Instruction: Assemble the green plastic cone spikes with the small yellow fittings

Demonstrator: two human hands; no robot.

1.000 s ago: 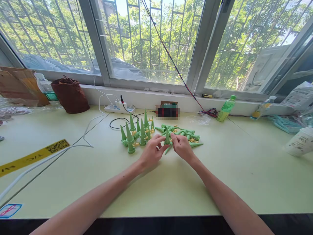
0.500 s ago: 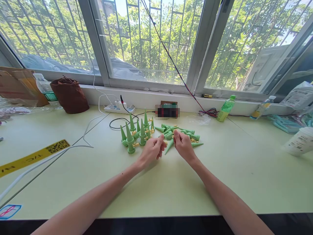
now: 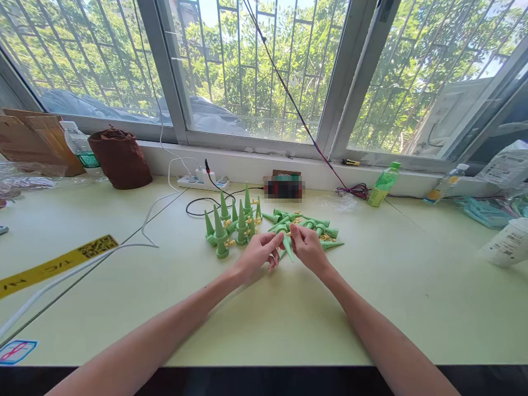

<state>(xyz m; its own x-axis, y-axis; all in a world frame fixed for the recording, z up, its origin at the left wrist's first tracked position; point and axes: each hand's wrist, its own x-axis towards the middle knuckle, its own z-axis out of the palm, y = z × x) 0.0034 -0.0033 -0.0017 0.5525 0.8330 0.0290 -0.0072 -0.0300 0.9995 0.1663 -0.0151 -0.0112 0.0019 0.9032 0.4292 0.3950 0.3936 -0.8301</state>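
Between my hands is a green plant watering spike (image 3: 288, 248), its tip slanting down toward me. My left hand (image 3: 259, 252) pinches it near its wide end. My right hand (image 3: 307, 245) is closed at its side, pinching a small yellow valve (image 3: 288, 234) against the spike; the fingers partly hide how far it sits in. To the left, several green spikes (image 3: 220, 234) stand upright on their caps, with yellow valves at their sides. Behind and right of my hands lies a loose pile of green spikes (image 3: 317, 225) and yellow valves.
A power strip (image 3: 223, 183) and cables lie along the back of the table (image 3: 264, 324). A brown pouch (image 3: 119, 159) stands back left, beside a clear bottle (image 3: 82, 144). A green bottle (image 3: 383, 185), another bottle (image 3: 445, 184) and a white cup (image 3: 509, 242) are on the right.
The spike between my hands has turned into view, tip pointing down toward me. My left fingers have closed in on it, and both hands are nearer each other.
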